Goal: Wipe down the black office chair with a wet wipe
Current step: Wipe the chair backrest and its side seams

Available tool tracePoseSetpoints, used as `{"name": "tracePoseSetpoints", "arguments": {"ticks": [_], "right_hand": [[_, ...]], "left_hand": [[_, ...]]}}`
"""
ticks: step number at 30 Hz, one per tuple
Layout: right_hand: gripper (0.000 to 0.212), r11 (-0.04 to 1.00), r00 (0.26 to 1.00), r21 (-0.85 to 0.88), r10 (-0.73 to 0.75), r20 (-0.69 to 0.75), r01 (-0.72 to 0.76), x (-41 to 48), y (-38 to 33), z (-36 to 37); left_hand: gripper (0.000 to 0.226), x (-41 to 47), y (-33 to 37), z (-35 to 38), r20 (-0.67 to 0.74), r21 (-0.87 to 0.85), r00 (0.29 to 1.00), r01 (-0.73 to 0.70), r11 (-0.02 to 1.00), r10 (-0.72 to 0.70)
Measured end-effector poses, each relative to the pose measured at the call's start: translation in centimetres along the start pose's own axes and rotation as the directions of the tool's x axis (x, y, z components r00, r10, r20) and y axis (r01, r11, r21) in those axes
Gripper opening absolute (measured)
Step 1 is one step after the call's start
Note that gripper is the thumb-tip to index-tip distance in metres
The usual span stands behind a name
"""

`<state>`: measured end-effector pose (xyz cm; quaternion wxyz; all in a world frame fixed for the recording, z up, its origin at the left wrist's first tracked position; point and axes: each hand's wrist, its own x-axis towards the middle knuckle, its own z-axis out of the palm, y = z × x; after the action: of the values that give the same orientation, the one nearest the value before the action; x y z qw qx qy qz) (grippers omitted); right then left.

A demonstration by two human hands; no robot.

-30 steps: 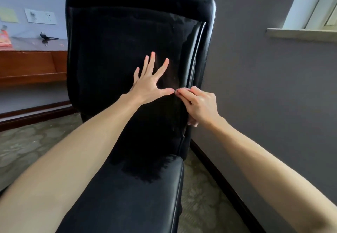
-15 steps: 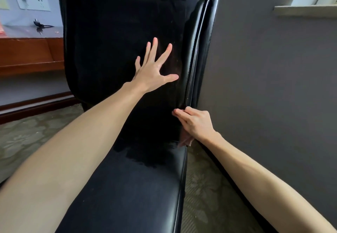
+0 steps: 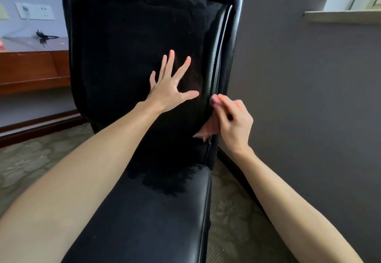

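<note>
Black leather is filling most of the head view: the black office chair is standing close against a grey wall, its backrest facing us. We are pressing our left hand flat on the backrest near its right edge, fingers straight, fanned out and gripping nothing. We judge that we are bracing the chair so it is not swivelling away under the wiping. Our right hand is working at the backrest's right edge. Its fingers are curling and pinching the wet wipe against the piped seam, a pinkish tail hanging below them. Bunching it this way is probably letting us push it into the groove. A darker patch is showing at the back edge of the seat; wet or shadowed, we cannot tell. Beyond the chair's left edge, a wooden desk is carrying a black plug.
</note>
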<state>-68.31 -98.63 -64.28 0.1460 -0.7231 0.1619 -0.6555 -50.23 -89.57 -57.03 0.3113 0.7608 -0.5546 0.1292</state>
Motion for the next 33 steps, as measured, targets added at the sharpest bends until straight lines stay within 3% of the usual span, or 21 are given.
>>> {"name": "tracePoseSetpoints", "arguments": {"ticks": [2,6,9,11,15,18,21,25,28,30,33], "right_hand": [[0.025,0.994,0.996,0.081,0.075,-0.043,-0.072,2.1,-1.1,0.5],[0.026,0.992,0.995,0.075,0.097,0.028,-0.098,0.4,-1.3,1.7],[0.029,0.957,0.966,0.138,0.249,0.069,-0.256,-2.7,-0.7,1.2],[0.029,0.876,0.897,0.197,0.426,0.115,-0.441,-4.0,-0.5,0.5],[0.025,0.633,0.682,0.261,0.701,0.208,-0.729,-5.5,0.5,-0.1],[0.026,0.554,0.648,0.354,0.719,0.253,-0.753,-4.5,0.2,-0.3],[0.021,0.581,0.705,0.418,0.659,0.263,-0.698,-3.0,-0.3,-0.1],[0.022,0.511,0.602,0.322,0.71,0.365,-0.797,-7.1,1.2,0.4],[0.025,0.46,0.532,0.272,0.769,0.353,-0.845,-9.6,1.7,0.5],[0.023,0.462,0.529,0.262,0.78,0.333,-0.847,-9.0,2.2,1.3],[0.027,0.52,0.588,0.28,0.753,0.296,-0.807,-6.0,1.8,2.1]], "left_hand": [[0.092,-0.1,0.0,-0.1,0.002,0.01,1.0,0.005,1.0,-0.005],[0.092,-0.1,0.4,-0.2,0.006,0.019,1.0,0.019,1.0,-0.019],[0.092,-0.1,0.6,-0.2,0.019,0.006,0.999,0.031,0.999,-0.031],[0.093,-0.2,0.8,-0.3,0.028,-0.002,0.999,0.037,0.999,-0.037],[0.095,-0.5,1.4,-0.6,0.058,-0.038,0.997,0.06,0.997,-0.058],[0.098,-0.6,1.8,-0.4,0.063,-0.038,0.996,0.072,0.997,-0.069],[0.1,-0.6,2.0,-0.3,0.068,-0.027,0.995,0.076,0.997,-0.074],[0.102,-0.5,2.1,-0.3,0.082,-0.016,0.993,0.09,0.996,-0.089],[0.102,-0.4,2.1,0.0,0.077,0.01,0.993,0.085,0.996,-0.086],[0.102,-0.3,2.1,0.0,0.074,0.012,0.993,0.086,0.996,-0.087],[0.102,-0.4,2.0,-0.2,0.079,0.005,0.993,0.085,0.996,-0.086]]}}
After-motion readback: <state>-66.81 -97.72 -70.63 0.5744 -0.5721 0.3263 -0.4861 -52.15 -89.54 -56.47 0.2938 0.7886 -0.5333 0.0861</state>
